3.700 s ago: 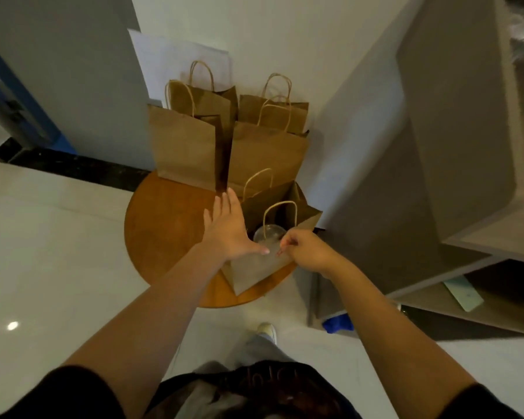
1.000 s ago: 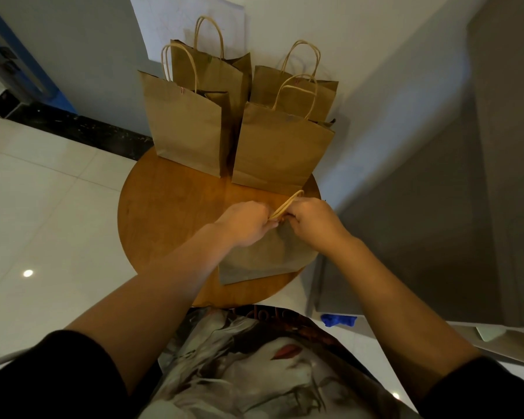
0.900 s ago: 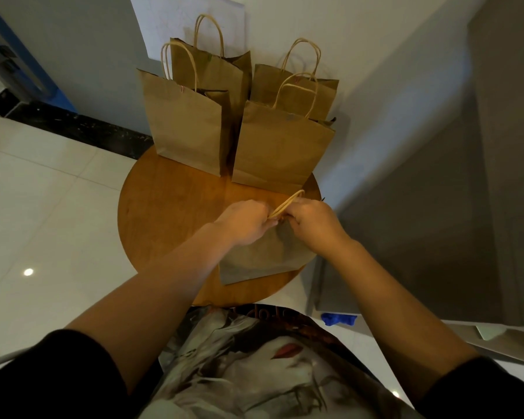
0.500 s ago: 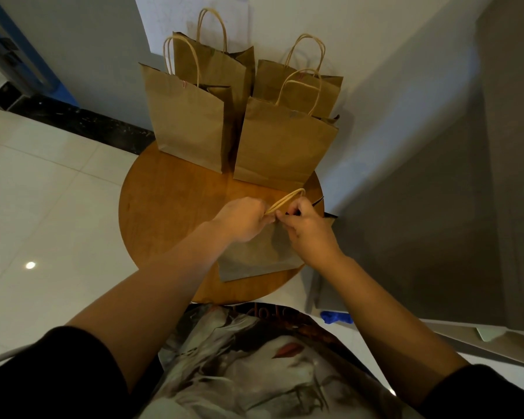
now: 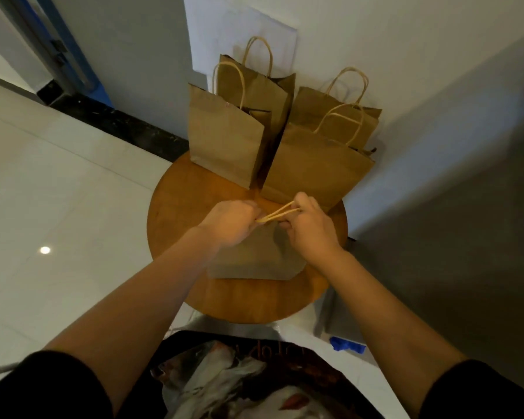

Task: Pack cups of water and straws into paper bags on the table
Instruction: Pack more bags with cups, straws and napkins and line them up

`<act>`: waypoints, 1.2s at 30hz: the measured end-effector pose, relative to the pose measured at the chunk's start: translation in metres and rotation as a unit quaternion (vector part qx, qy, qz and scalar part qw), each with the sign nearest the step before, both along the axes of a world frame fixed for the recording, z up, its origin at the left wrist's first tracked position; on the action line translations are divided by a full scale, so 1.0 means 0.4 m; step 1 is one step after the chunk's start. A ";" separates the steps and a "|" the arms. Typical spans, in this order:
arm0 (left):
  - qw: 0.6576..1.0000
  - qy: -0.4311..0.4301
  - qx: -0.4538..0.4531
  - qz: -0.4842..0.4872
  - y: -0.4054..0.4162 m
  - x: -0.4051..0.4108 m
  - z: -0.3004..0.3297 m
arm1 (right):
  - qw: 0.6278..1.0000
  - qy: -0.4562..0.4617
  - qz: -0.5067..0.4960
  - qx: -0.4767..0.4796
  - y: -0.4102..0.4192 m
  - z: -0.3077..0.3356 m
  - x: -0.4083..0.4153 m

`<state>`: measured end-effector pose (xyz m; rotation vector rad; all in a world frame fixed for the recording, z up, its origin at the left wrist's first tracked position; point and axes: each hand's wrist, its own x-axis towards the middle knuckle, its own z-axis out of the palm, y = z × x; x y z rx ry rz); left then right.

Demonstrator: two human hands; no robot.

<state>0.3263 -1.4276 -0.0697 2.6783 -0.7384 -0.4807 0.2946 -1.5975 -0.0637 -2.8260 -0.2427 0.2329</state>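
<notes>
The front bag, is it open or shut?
Shut: both hands pinch the front bag by its handles, pulled together.

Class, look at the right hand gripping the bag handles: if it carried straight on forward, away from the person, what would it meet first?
Probably the front right paper bag standing just beyond the right hand; the gap between them is hard to judge from this view.

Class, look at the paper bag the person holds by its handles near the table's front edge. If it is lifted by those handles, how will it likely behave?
The near paper bag would probably flex: its thin wall already looks creased. Both hands, left and right, pinch the twisted paper handles together, so it should hang closed. Whether it is heavy cannot be told, since its contents are hidden.
</notes>
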 end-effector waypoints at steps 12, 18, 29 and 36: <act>0.997 -0.005 0.062 0.042 0.362 0.326 0.002 | 0.994 -0.026 -0.013 -0.103 0.340 0.003 0.293; 0.997 0.031 0.030 0.065 0.393 0.465 -0.034 | 0.990 -0.029 -0.079 -0.114 0.405 -0.010 0.401; 0.992 -0.094 0.087 0.023 0.379 0.485 -0.057 | 0.989 -0.037 -0.119 -0.080 0.414 -0.033 0.416; 0.933 -0.103 0.330 0.102 0.320 0.359 -0.037 | 0.994 -0.064 -0.088 -0.019 0.384 0.020 0.314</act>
